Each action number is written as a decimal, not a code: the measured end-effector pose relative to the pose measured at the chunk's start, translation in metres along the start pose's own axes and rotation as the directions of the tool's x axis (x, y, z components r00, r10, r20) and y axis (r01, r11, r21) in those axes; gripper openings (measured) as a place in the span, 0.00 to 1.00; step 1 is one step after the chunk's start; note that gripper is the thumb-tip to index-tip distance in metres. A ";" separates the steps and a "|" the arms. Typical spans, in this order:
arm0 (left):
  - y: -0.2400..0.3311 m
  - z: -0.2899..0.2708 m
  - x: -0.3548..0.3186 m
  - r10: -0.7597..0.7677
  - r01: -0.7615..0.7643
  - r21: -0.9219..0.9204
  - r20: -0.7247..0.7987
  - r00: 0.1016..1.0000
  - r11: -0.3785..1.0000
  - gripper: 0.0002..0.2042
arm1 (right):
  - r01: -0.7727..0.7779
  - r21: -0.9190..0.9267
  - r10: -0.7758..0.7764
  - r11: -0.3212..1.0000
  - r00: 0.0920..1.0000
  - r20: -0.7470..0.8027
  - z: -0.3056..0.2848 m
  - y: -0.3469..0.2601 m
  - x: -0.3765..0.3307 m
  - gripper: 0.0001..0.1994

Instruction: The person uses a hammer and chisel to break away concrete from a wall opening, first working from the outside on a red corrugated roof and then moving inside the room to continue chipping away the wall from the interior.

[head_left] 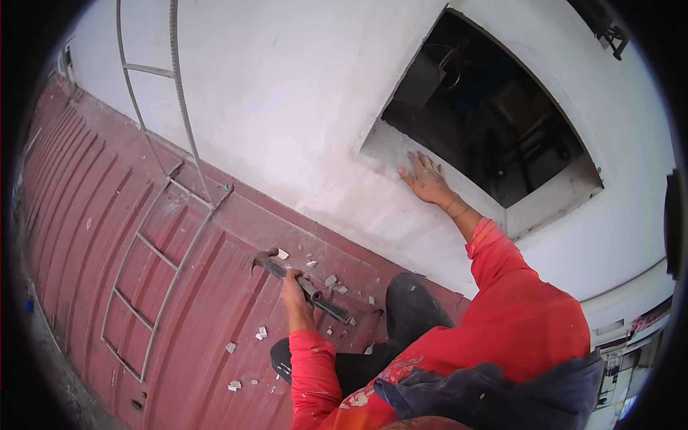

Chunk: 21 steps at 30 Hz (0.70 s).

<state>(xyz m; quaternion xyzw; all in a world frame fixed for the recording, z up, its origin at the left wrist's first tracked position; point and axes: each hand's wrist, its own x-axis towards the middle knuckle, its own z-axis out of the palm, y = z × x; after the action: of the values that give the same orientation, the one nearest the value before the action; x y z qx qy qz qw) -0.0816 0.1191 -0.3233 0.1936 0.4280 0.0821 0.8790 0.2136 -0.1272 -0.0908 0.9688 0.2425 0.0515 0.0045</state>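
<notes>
My left hand (294,292) is closed around a claw hammer (266,259), its head pointing up and left, low over the red roof. A short round metal piece (312,290) with a ring-shaped end shows beside my fingers; whether it is a separate tool I cannot tell. A dark bar (334,311) runs on below it. My right hand (430,182) lies flat with fingers spread on the dusty sill (387,145) of a square opening (494,107) in the white wall. It holds nothing.
Ribbed red metal roofing (193,322) slopes away to the left, with broken chips (331,282) scattered near my knees. A rebar ladder (174,266) lies on the roofing; bent rebar rungs (149,70) rise along the white wall (279,93). Dark clutter fills the opening.
</notes>
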 end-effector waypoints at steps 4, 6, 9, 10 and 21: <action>0.006 -0.008 -0.055 0.011 -0.005 0.079 -0.084 0.996 0.997 0.10 | 0.293 -0.284 -0.315 0.913 0.948 -0.037 -0.042 -0.042 -0.052 0.37; 0.007 -0.014 -0.077 0.013 -0.003 0.074 -0.132 0.991 0.997 0.10 | 0.233 0.410 -0.370 0.882 0.881 0.295 -0.106 -0.083 -0.093 0.22; 0.016 -0.026 -0.109 0.015 0.016 0.108 -0.286 0.958 0.994 0.10 | 0.285 0.834 -0.787 0.473 0.562 0.254 -0.136 -0.090 -0.156 0.17; 0.025 -0.035 -0.118 0.015 0.015 0.093 -0.314 0.949 0.996 0.10 | 0.201 0.906 -0.823 0.373 0.522 0.223 -0.157 -0.104 -0.167 0.24; -0.012 -0.139 -0.256 0.109 0.143 0.345 -0.616 0.781 0.928 0.13 | -0.486 0.798 -0.864 -0.357 0.496 -0.085 -0.315 -0.131 -0.139 0.13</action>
<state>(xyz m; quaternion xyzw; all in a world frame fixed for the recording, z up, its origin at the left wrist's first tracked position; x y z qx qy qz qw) -0.3496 0.0659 -0.2215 0.3146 0.7040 0.0506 0.6347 -0.0016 -0.0816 0.2045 0.3198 0.3766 -0.5898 -0.6388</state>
